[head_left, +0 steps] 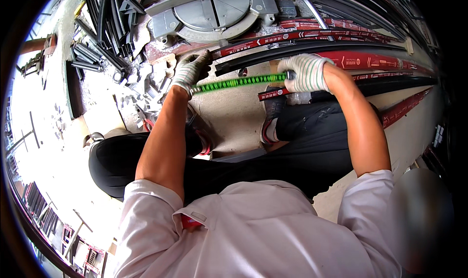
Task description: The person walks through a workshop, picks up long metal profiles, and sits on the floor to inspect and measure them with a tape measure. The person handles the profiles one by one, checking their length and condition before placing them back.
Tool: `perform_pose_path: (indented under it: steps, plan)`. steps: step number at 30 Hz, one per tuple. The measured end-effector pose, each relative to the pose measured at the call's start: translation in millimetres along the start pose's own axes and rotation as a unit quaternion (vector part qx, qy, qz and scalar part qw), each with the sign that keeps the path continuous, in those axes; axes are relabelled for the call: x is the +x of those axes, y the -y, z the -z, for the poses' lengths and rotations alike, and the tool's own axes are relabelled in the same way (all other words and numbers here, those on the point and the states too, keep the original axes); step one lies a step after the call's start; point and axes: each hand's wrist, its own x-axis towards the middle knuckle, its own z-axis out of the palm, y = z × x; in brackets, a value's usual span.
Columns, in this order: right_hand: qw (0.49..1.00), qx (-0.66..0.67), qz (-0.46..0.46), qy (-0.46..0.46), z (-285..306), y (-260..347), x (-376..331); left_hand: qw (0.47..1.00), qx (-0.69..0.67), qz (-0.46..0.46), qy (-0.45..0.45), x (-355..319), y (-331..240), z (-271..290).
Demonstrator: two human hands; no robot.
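A green tape measure blade [239, 82] stretches between my two gloved hands. My right hand [304, 73] is closed round the tape measure's right end; its case is mostly hidden by the glove. The blade's left end lies by the wrist of my left hand [191, 69]. That hand's fingers curl at the near end of a long profile with red film [253, 42], though the fingertips are partly hidden. Just below it lies a black profile [273, 53], running to the right under the line of my hands. Both gloves are white with green stripes.
A mitre saw's round metal base [214, 14] stands ahead. Black profiles [105, 19] are piled at the far left, above silvery offcuts [146, 90]. More red-filmed profiles [370, 61] spread to the right. My bent knees [117, 156] are close below my hands.
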Motion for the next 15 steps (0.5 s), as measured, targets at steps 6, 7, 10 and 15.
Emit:
perform_pose_path:
  steps: [6, 7, 10, 15]
  plan:
    - [0.989, -0.060, -0.040, 0.126, -41.1, 6.3, 25.8, 1.000, 0.009, 0.013, -0.013, -3.1, -3.6, 7.7]
    - [0.985, -0.083, -0.046, 0.142, -45.8, 12.8, 32.1, 1.000, 0.015, 0.018, -0.012, -0.4, -0.2, 9.5]
    - [0.984, -0.091, -0.028, 0.152, -69.5, 29.6, 58.7, 0.998, 0.035, 0.043, -0.024, 3.5, 14.3, 11.3]
    - [0.989, -0.041, -0.013, 0.143, -134.4, 53.2, 118.2, 0.986, 0.121, 0.088, -0.068, 2.2, 38.0, 3.8]
